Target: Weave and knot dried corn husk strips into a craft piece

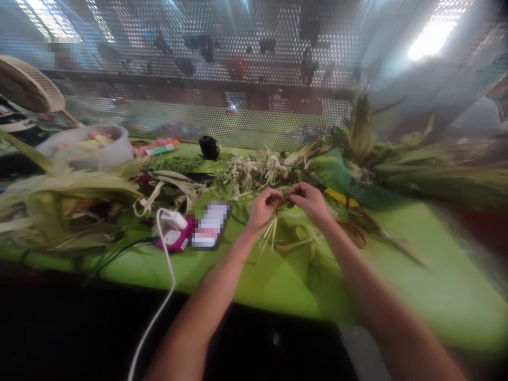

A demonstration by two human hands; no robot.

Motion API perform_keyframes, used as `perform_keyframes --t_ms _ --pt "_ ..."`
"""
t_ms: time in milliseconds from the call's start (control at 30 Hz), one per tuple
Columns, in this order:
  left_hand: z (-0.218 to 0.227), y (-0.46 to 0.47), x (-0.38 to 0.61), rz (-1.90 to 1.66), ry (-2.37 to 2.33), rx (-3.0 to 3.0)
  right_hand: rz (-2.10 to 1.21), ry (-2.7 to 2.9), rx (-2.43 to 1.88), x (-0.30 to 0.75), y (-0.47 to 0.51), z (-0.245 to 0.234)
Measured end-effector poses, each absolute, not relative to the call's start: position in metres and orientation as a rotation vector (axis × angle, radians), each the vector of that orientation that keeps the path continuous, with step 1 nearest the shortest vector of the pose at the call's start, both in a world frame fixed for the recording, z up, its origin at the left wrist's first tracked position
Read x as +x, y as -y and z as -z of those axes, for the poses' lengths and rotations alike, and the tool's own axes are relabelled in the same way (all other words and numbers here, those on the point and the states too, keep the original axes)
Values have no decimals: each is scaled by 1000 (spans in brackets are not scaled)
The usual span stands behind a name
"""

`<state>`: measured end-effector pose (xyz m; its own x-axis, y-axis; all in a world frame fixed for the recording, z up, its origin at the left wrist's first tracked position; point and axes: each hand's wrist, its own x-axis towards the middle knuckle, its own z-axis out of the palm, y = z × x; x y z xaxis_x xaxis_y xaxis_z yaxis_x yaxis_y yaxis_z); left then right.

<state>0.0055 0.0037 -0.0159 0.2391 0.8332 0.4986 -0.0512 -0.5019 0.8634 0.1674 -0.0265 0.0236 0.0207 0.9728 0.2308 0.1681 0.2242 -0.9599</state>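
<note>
My left hand (263,209) is closed, thumb and fingers pinched around a bundle of thin pale stems (270,233) whose ends fan out downward over the table. Close on its right, my right hand (308,200) is also closed, its fingertips pinched together at the top of the bundle. What lies between those right fingertips is too small and blurred to name. Just behind both hands is a heap of cream, flower-like pieces made of dried strips (250,172). Loose pale husk strips (307,241) lie on the green table (286,280) below the right hand.
Left lie a phone (210,225), a magenta power strip (177,239) with a white plug and cable, and piled husks (67,196). A white tub (101,148) and black mug-like object (209,147) stand behind. Right are a yellow-handled tool (341,198) and green basket (357,182) with leaves.
</note>
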Motion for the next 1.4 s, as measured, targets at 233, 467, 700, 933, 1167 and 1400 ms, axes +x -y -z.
perform_keyframes --t_ms 233,467,700,933,1167,1400 --pt "15 -4 4 -1361 -732 1724 -988 1491 -1182 166 23 -20" --pt "15 -4 5 -1321 -714 1639 -842 1552 -1219 166 24 -19" --pt "16 -3 5 -1308 -761 1592 -825 1478 -1190 167 33 -29" --pt "15 -5 3 -1344 -750 1646 -940 1535 -1164 164 31 -28" --pt "16 -4 2 -1330 -751 1636 -871 1456 -1195 165 28 -21" --pt "14 -3 1 -1335 -812 1638 -875 1429 -1192 165 35 -31"
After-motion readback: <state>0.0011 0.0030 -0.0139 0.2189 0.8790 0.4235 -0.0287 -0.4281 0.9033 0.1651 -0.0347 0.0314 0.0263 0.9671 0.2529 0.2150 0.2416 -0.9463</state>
